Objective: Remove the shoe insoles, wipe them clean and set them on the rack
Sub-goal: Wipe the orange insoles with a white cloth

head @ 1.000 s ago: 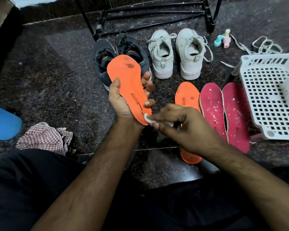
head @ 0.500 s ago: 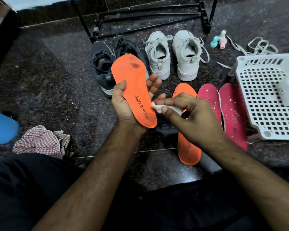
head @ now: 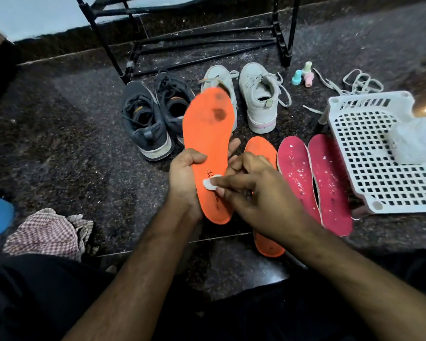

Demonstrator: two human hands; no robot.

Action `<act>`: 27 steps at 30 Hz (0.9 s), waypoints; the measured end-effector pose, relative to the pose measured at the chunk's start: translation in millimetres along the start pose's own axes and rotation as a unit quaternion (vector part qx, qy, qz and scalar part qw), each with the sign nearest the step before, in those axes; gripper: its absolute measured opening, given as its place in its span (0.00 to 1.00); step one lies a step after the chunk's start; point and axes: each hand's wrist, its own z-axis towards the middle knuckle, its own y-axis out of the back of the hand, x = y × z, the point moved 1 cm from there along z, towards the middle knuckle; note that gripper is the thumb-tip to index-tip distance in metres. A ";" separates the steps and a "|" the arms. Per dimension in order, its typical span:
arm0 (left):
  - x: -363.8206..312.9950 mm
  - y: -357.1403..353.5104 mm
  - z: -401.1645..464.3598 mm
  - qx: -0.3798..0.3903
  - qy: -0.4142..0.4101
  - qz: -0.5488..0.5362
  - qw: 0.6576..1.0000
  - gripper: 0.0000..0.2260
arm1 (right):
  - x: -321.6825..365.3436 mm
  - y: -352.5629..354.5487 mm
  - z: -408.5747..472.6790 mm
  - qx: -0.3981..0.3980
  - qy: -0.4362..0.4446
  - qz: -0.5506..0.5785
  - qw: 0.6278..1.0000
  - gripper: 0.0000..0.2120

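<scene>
1. The left hand (head: 186, 179) is gripping the orange insole (head: 210, 153) around its heel half, thumb over the left edge and fingers curling round behind, tilting the printed face up toward the camera, presumably so the surface is open for cleaning.
2. The right hand (head: 258, 193) is pinching a small white wipe (head: 210, 184) between its fingertips and pressing it onto the insole just below the printed lettering; the hand is closing on the wipe alone, not on the insole.
3. Dark smudges are showing near the insole's toe end, so by my judgement the wiping is far from finished.
4. A second orange insole (head: 262, 153) is lying on the floor just right of the hands, with two pink insoles (head: 315, 183) beside it, apparently waiting their turn.
5. The dark shoes (head: 155, 119) and the pale shoes (head: 251, 97) are sitting at the far side, in front of the black rack (head: 207, 43), whose bars are holding nothing yet.
6. A white basket (head: 379, 153) is standing at the right.
</scene>
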 end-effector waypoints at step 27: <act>13.6 -10.8 -5.9 0.031 0.067 0.097 0.993 0.25 | -2.3 13.7 18.2 -0.070 -0.035 -0.065 0.995 0.08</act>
